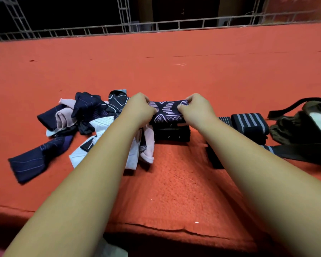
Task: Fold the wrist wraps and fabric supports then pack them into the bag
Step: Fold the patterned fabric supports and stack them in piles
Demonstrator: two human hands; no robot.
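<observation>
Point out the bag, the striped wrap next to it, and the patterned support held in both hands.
Bag (pixel 289 131): head view, on its olive fabric side.
Striped wrap (pixel 248 121): head view, on its striped top face.
Patterned support (pixel 168 112): head view, on the middle of its patterned face.

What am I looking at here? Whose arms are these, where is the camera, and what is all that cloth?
No machine here: these are a person's two bare arms, filmed by a wide-angle camera worn on the head, looking down. The left hand and right hand both grip a folded dark patterned support over another folded dark piece. On the orange cloth, a pile of unfolded pieces lies to the left; folded striped wraps and an olive bag lie to the right.
</observation>
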